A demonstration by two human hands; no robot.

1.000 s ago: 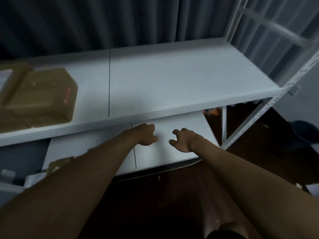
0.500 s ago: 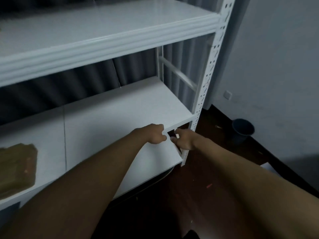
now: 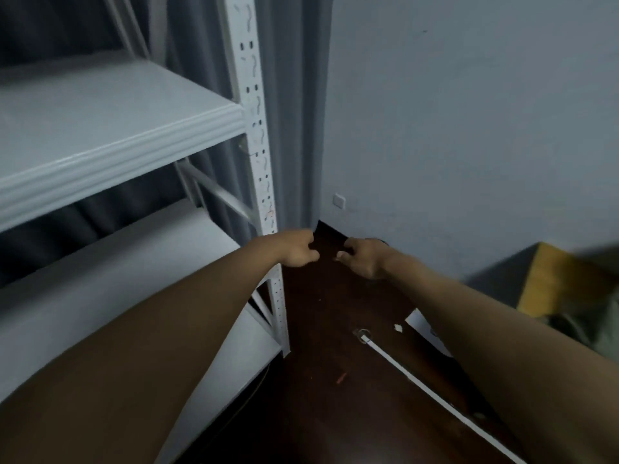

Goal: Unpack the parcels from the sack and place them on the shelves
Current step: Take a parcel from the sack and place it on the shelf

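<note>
My left hand [image 3: 296, 251] and my right hand [image 3: 363, 259] are both stretched out in front of me over the dark floor, a short gap apart, fingers loosely curled and holding nothing. The white shelf unit [image 3: 110, 135] stands at the left, with its perforated corner post [image 3: 258, 128] just behind my left hand; the visible parts of its shelves are bare. At the right edge a blurred yellow-brown parcel [image 3: 549, 283] sits beside pale green sack material [image 3: 599, 333].
A grey curtain [image 3: 298, 112] hangs behind the shelves, and a grey wall [image 3: 469, 128] with a small white socket [image 3: 339, 200] fills the right. A white strip [image 3: 418, 380] and small scraps lie on the dark wooden floor [image 3: 335, 413].
The view has swung right, away from the shelves and the brown parcel on them, toward the wall and floor. Both hands stayed out in front, empty, and the sack area came into view.
</note>
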